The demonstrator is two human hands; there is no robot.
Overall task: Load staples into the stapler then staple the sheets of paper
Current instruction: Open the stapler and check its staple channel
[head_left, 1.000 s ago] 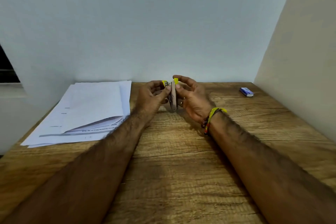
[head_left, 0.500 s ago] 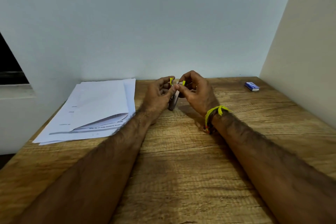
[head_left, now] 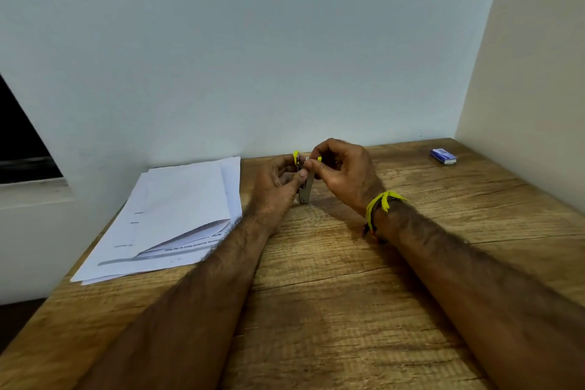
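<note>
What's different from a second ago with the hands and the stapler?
Little: both hands still hold the stapler upright on the table. The right hand has curled its fingertips in over the top end, where the left hand steadies it. The sheets of paper and small blue box haven't moved.

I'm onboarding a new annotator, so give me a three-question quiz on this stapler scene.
1. True or false: the papers lie on the same side of the table as the left hand.
2. What does the right hand do? A) rests flat on the table B) pinches at the top of the stapler C) lifts the papers
3. Fill in: the small blue box lies near the table's far ____ corner.

Key: 1 true; 2 B; 3 right.
</note>
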